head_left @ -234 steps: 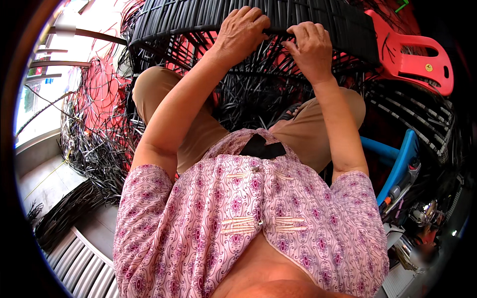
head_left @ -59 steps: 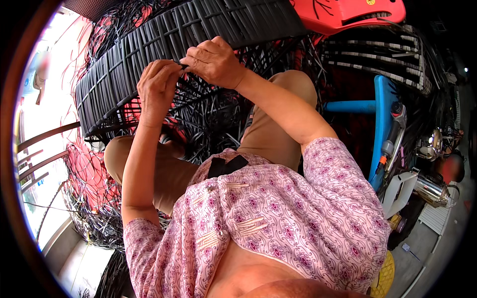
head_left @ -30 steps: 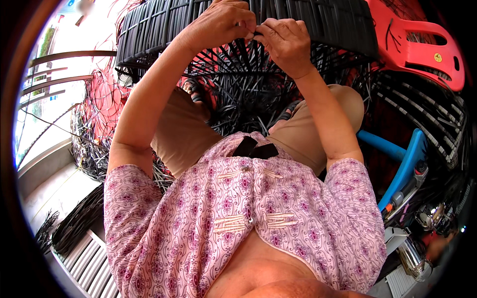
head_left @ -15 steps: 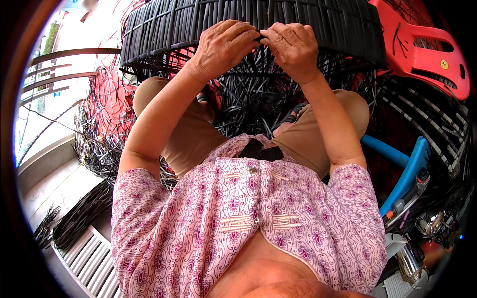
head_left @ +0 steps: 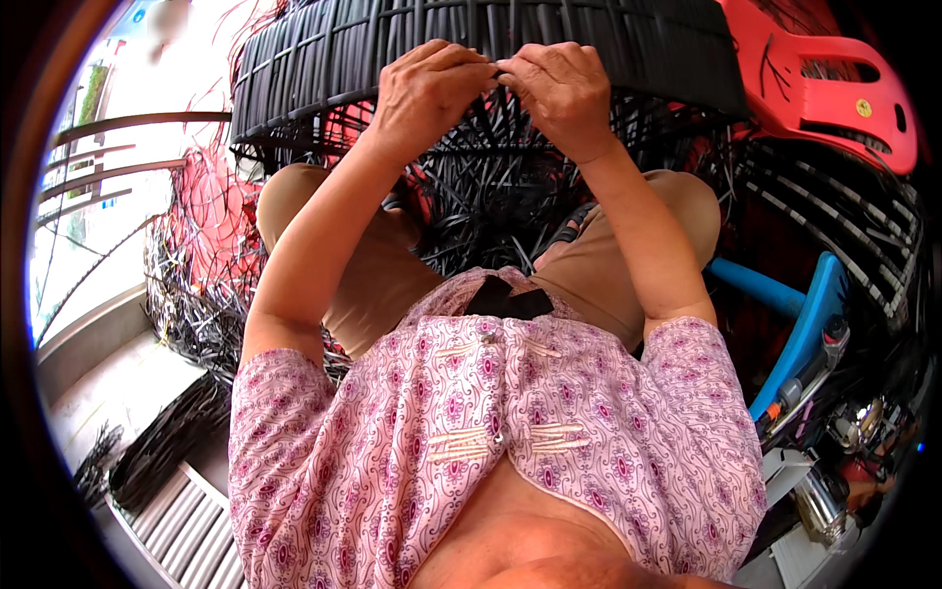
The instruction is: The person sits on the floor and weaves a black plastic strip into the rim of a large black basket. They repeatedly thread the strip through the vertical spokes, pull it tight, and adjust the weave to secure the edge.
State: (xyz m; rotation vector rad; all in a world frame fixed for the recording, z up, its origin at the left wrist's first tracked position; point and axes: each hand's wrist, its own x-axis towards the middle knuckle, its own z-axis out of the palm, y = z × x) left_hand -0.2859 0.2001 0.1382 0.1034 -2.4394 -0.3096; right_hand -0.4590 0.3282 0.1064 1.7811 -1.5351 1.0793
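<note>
A long black wicker panel (head_left: 667,49) of closely woven flat strips curves across the top of the view, in front of my knees. My left hand (head_left: 429,98) is at its near side, thumb and fingers pinched together. Almost fingertip to fingertip with it, my right hand (head_left: 562,98) is pinched the same way. Whatever lies between the fingertips is too small to make out. Beneath the panel, between my feet, loose black strips (head_left: 491,201) lie in a tangled heap.
At the upper right stands a red plastic chair (head_left: 775,79). A blue bar-like piece (head_left: 810,324) lies right of my knee, near metal tools (head_left: 834,339). More strips (head_left: 201,304) are heaped at the left, above a dark bundle (head_left: 167,442) beside a slatted grey surface (head_left: 191,525).
The whole view has shifted slightly, so the panel and chair sit a little further left. Both hands stay together at the panel, still pinched, with only small finger movements.
</note>
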